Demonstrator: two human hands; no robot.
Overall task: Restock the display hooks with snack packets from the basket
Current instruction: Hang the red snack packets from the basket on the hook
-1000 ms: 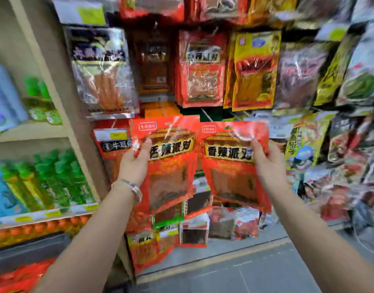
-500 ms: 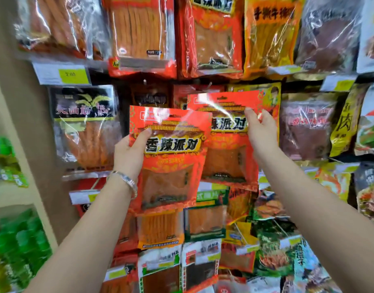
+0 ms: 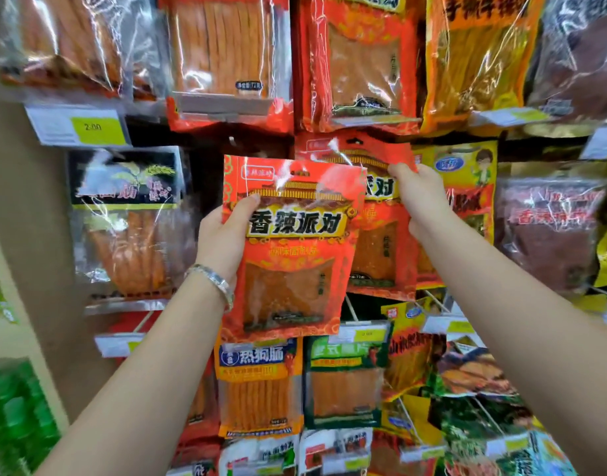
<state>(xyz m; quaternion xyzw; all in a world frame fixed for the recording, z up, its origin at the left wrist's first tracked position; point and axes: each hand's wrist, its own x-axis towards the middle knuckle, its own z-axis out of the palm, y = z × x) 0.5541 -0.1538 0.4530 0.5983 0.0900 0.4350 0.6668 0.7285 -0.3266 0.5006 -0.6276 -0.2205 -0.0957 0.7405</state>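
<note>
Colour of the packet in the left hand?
The packet is red-orange with a yellow banner bearing black characters; head view shows it best.

Shop: hung snack packets [image 3: 357,60], price tags [image 3: 77,127]

Two matching red packets, each with a yellow band of black characters and a clear window showing orange snack. The front packet [image 3: 291,255] stands upright in the left hand [image 3: 223,231]. The rear packet [image 3: 381,255], higher and partly behind it, is pinched at its upper right by the right hand [image 3: 422,197].

near packet [image 3: 291,249] left, overlapping far packet [image 3: 381,242] behind right
</note>
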